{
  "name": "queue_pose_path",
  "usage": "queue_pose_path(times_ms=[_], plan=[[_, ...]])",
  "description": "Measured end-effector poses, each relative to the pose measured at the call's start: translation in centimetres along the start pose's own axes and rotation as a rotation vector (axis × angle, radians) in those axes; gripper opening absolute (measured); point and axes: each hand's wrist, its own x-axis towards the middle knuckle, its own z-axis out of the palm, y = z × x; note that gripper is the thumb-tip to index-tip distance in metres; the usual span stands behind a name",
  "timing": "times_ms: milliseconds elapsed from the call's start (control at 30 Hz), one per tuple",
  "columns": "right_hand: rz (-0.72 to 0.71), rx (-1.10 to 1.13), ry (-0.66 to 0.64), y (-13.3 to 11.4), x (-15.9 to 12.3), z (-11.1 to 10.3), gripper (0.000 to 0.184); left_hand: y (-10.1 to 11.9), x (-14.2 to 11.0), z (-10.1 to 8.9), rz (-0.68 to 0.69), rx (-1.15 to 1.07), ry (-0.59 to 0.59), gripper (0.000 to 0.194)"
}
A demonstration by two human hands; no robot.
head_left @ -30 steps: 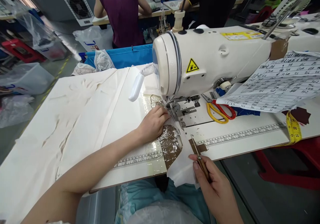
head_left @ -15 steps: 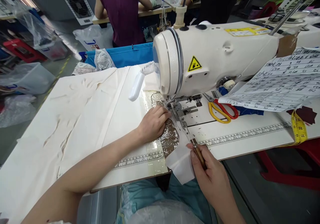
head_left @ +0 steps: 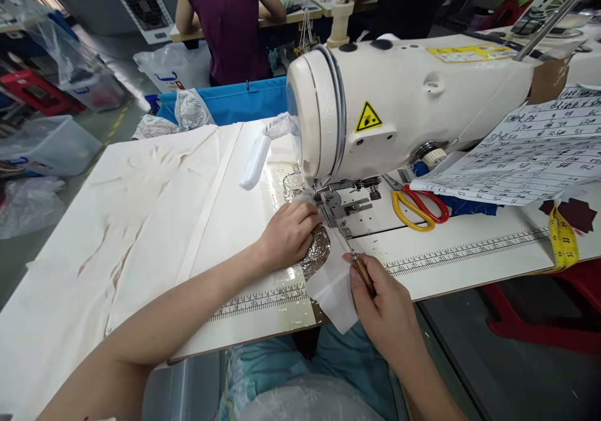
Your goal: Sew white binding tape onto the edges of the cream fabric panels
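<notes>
My left hand [head_left: 287,233] lies on a brown lace fabric piece [head_left: 319,252], fingers curled down and pressing it flat just left of the presser foot [head_left: 334,207] of the white sewing machine [head_left: 404,105]. My right hand [head_left: 385,311] grips a thin wooden-handled awl [head_left: 357,261] whose metal tip points at the presser foot. A white fabric piece [head_left: 334,293] lies under the lace and hangs over the table's front edge.
Red and yellow scissors [head_left: 416,205] lie right of the needle plate. A printed sheet [head_left: 530,155] and a yellow measuring tape [head_left: 563,243] lie at the right. Cream cloth [head_left: 126,214] covers the left of the table. Two people work at a table behind.
My right hand has moved up and left with the awl, from the table's front edge to the presser foot. The fabric has slid toward the needle. My left hand has stayed in place.
</notes>
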Motion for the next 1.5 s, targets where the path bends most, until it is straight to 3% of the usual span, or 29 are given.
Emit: queue_pose_path(times_ms=[133,400,567,767,1000,1133,1267,1367,1500], plan=[[-0.023,-0.017,0.014,-0.1,0.4,0.1,0.027,0.0,0.0,0.0,0.034,0.09,-0.046,0.031],[-0.129,-0.103,0.056,-0.3,1.4,0.7,0.025,0.2,0.3,0.2,-0.071,0.19,-0.137,0.038],[-0.197,-0.153,0.081,-0.2,1.3,1.1,0.025,0.3,0.3,0.4,-0.093,0.168,-0.119,0.038],[-0.342,-0.05,0.143,-1.6,1.3,0.9,0.023,0.4,0.5,0.4,-0.086,0.1,-0.083,0.03],[-0.512,-0.016,0.186,-3.5,1.4,1.4,0.026,0.7,2.6,0.7,-0.129,0.259,-0.219,0.016],[-0.478,-0.135,0.221,-2.6,1.1,1.5,0.024,0.1,2.4,1.2,-0.229,0.196,-0.095,0.019],[-0.316,-0.349,0.261,-0.7,1.3,1.5,0.028,-1.1,1.5,1.4,-0.342,-0.141,0.11,0.016],[-0.242,-0.459,0.257,0.0,2.0,1.7,0.031,-1.8,1.2,1.5,-0.355,-0.348,0.151,0.016],[-0.246,-0.527,0.263,-0.2,2.7,2.2,0.029,-2.1,1.2,1.3,-0.408,-0.489,0.167,0.015]])
